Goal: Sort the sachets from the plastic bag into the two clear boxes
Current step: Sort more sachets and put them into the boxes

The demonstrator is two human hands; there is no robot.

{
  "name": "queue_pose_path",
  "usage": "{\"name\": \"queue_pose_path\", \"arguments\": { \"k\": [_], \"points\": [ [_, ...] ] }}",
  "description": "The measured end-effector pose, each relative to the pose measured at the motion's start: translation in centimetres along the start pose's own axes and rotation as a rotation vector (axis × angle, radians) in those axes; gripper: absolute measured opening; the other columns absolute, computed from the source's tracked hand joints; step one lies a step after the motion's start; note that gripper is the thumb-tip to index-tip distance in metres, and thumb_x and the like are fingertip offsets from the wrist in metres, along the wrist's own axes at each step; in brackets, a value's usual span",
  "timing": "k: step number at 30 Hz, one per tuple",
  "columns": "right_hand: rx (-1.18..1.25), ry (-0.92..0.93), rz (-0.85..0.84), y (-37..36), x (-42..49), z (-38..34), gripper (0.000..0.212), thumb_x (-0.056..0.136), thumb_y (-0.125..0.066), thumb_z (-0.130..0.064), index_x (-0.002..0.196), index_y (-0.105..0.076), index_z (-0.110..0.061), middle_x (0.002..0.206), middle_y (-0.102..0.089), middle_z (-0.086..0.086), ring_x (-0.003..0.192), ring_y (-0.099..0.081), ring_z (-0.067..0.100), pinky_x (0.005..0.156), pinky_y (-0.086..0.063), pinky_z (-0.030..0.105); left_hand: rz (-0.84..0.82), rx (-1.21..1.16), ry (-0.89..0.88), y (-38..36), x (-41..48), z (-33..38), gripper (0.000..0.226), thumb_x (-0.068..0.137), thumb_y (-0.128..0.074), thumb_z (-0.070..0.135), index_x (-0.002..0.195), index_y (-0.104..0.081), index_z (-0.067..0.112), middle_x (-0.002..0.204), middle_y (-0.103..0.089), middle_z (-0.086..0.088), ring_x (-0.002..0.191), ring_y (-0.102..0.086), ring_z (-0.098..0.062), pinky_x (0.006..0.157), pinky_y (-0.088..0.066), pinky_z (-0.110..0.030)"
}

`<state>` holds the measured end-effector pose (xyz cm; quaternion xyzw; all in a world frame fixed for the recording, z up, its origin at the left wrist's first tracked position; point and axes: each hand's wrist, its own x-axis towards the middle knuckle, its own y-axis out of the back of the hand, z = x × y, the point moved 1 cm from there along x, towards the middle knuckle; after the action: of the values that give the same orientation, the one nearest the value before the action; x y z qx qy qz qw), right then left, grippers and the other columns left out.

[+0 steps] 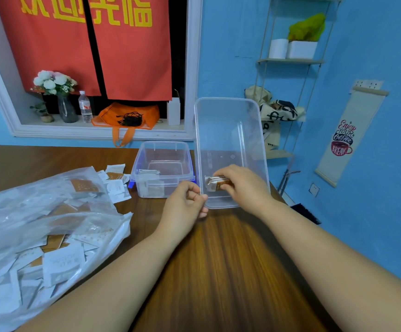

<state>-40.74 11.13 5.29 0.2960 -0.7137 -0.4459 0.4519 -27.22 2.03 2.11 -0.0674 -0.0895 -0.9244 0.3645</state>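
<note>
A tall clear box (228, 130) stands tilted up on its near end at the table's right edge. My left hand (185, 207) pinches its near left corner rim. My right hand (242, 185) reaches inside it and grips a small stack of brown and white sachets (215, 182) near the bottom. A second, lower clear box (163, 161) with blue clips sits to the left and holds several white sachets (149, 172) standing at its left side. A large clear plastic bag (39, 231) full of white and brown sachets lies at the left.
Loose sachets (116, 182) lie between the bag and the lower box. The brown wooden table (218, 259) ends close behind and right of the boxes, by a blue wall. A window ledge holds a vase (66, 109), a bottle (85, 107) and an orange bag (127, 116).
</note>
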Motion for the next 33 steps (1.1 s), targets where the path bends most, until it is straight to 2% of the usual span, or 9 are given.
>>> {"name": "queue_pose_path", "arguments": {
  "k": [5, 10, 16, 19, 23, 26, 29, 31, 33],
  "points": [
    [0.074, -0.021, -0.125, -0.6, -0.3, 0.1, 0.023, 0.089, -0.060, -0.021, 0.112, -0.057, -0.027, 0.105, -0.053, -0.008, 0.097, -0.053, 0.011, 0.084, -0.046, 0.027, -0.005, -0.001, -0.014, 0.1, 0.1, -0.3, 0.008, 0.090, -0.057, 0.004, 0.090, -0.050, 0.009, 0.072, -0.053, -0.006, 0.062, -0.061, -0.015, 0.064, -0.057, -0.029],
    [0.183, -0.066, -0.256, 0.4, -1.0, 0.7, 0.027, 0.088, -0.063, -0.028, 0.115, -0.062, -0.025, 0.108, -0.059, -0.009, 0.093, -0.052, 0.006, 0.081, -0.044, 0.021, -0.012, 0.027, -0.025, 0.3, 0.1, -0.4, 0.011, 0.090, -0.058, 0.008, 0.086, -0.051, 0.016, 0.069, -0.057, 0.000, 0.065, -0.064, -0.016, 0.071, -0.059, -0.037],
    [0.212, -0.096, -0.237, -0.3, -1.0, 0.4, 0.024, 0.089, -0.062, -0.025, 0.113, -0.066, -0.025, 0.107, -0.063, -0.006, 0.093, -0.053, 0.008, 0.075, -0.042, 0.020, 0.005, 0.042, -0.038, 0.5, 0.1, -0.4, 0.012, 0.091, -0.058, 0.009, 0.088, -0.052, 0.019, 0.071, -0.058, -0.002, 0.067, -0.064, -0.014, 0.072, -0.059, -0.035],
    [0.212, -0.083, -0.222, -0.4, -1.0, 0.2, 0.028, 0.091, -0.058, -0.031, 0.118, -0.062, -0.025, 0.113, -0.060, -0.004, 0.100, -0.052, 0.009, 0.083, -0.042, 0.021, 0.027, 0.079, -0.061, 0.7, 0.2, -0.5, 0.010, 0.091, -0.059, 0.011, 0.097, -0.053, 0.016, 0.069, -0.058, 0.001, 0.067, -0.063, -0.011, 0.072, -0.057, -0.029],
    [0.192, 0.010, -0.269, 0.0, -1.6, 0.2, 0.049, 0.087, -0.056, -0.049, 0.131, -0.051, -0.027, 0.121, -0.052, -0.008, 0.111, -0.047, 0.006, 0.096, -0.041, 0.026, 0.054, 0.101, -0.078, 0.6, 0.2, -0.2, 0.020, 0.092, -0.056, 0.014, 0.111, -0.052, 0.015, 0.071, -0.061, 0.001, 0.071, -0.064, -0.011, 0.079, -0.053, -0.029],
    [0.076, 0.044, -0.299, -0.1, -1.5, 0.1, 0.056, 0.083, -0.062, -0.049, 0.133, -0.047, -0.028, 0.124, -0.051, -0.008, 0.112, -0.047, 0.008, 0.094, -0.043, 0.029, 0.060, 0.139, -0.077, 0.3, 0.3, 0.0, 0.032, 0.093, -0.055, 0.018, 0.125, -0.049, 0.018, 0.079, -0.062, 0.003, 0.077, -0.063, -0.010, 0.082, -0.052, -0.026],
    [0.008, 0.043, -0.244, 0.0, -0.5, 0.2, 0.045, 0.088, -0.060, -0.042, 0.130, -0.050, -0.032, 0.122, -0.055, -0.009, 0.112, -0.050, 0.011, 0.089, -0.045, 0.033, 0.041, 0.166, -0.079, 0.2, 0.3, 0.0, 0.042, 0.094, -0.054, 0.018, 0.135, -0.046, 0.022, 0.097, -0.058, 0.008, 0.085, -0.059, 0.000, 0.092, -0.050, -0.030],
    [-0.040, 0.042, -0.229, 0.3, 0.3, 0.4, 0.038, 0.090, -0.057, -0.040, 0.127, -0.052, -0.033, 0.121, -0.057, -0.010, 0.111, -0.052, 0.012, 0.083, -0.044, 0.031, 0.017, 0.190, -0.067, 0.2, 0.2, -0.2, 0.044, 0.094, -0.053, 0.017, 0.137, -0.044, 0.024, 0.113, -0.057, 0.007, 0.087, -0.055, 0.008, 0.098, -0.046, -0.030],
    [-0.082, 0.026, -0.245, 0.4, 1.3, 0.7, 0.036, 0.091, -0.056, -0.039, 0.125, -0.054, -0.032, 0.121, -0.059, -0.009, 0.109, -0.053, 0.014, 0.079, -0.042, 0.030, -0.013, 0.228, -0.060, 0.3, 0.4, -0.5, 0.047, 0.095, -0.051, 0.016, 0.140, -0.041, 0.024, 0.126, -0.055, 0.004, 0.096, -0.055, 0.004, 0.102, -0.044, -0.034]
  ]
}}
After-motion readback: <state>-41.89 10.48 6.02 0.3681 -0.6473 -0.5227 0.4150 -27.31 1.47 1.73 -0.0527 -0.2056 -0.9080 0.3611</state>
